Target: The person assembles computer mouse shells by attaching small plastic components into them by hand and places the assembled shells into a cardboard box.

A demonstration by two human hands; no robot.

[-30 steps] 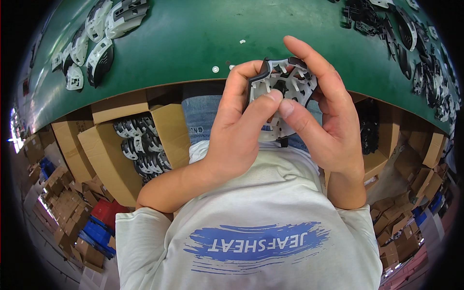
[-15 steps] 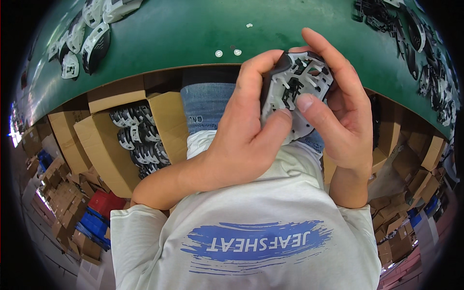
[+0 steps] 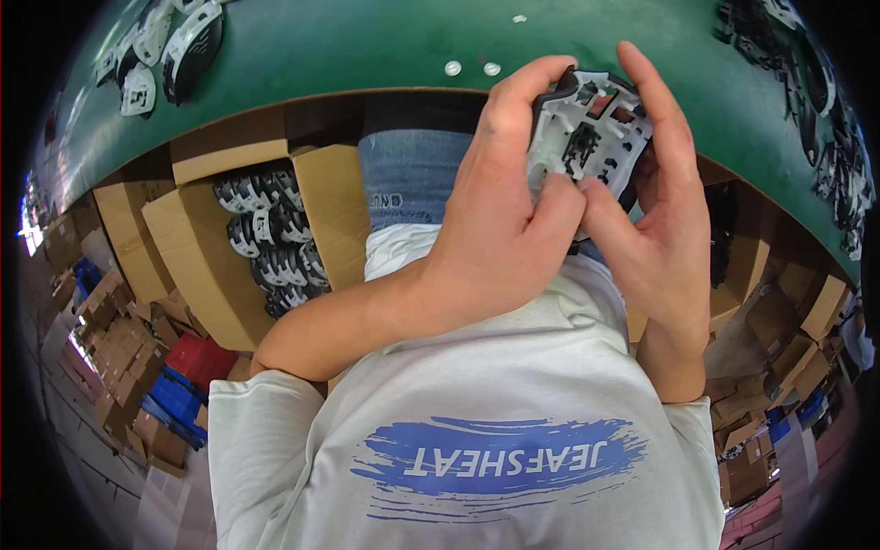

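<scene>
Between my two hands is a black-and-white plastic shell, its open inner side facing up. Inside it are white ribs, cut-outs and a small black part. My left hand grips the left side, fingers behind the dark rim. My right hand curls round the right side. Both thumbs press together on the near part of the inner face, close to the black part; their tips hide what lies under them. Just beyond, on the green table, lie two small round white pieces, one left of the other.
Similar black-and-white shells lie at the table's far left, and black and white plastic parts pile up at the right. Below the table edge, an open cardboard box holds rows of shells. Blue crates stand lower left.
In the picture, both hands and the shell have shifted slightly right and up, and the shell is tilted differently. My thumbs have come together. The table's contents have also shifted in view.
</scene>
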